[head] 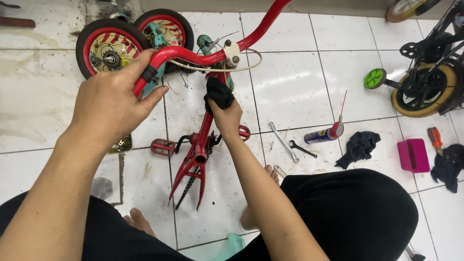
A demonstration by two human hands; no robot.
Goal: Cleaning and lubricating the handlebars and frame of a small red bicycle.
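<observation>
Bicycle frame: small red child's bicycle frame (pixel 199 145) lies on the white tiled floor (pixel 290 82) between the person's knees, fork end toward the camera, red handlebar (pixel 193 55) at the far end.
Left hand: left hand (pixel 108 104) is closed over the handlebar's left bend; the bar runs under the palm, with the fingertips (pixel 157 92) curled down on its near side.
Right hand: right hand (pixel 226 116) is clenched on a black rag (pixel 219 93), pressing it against the frame's stem just below the handlebar; the rag bunches out above the knuckles.
Wheels: two small wheels (pixel 113 50) with red rims lie just beyond the left hand.
Pedals: red pedals (pixel 162 146) stick out on either side of the frame.
Tools: two wrenches (pixel 285 142) and a spray can (pixel 323 135) with a red straw lie on the tiles right of the frame.
Farther right: another black cloth (pixel 358 147), a pink box (pixel 413 155), and a second bicycle (pixel 427 82) with a green training wheel.
</observation>
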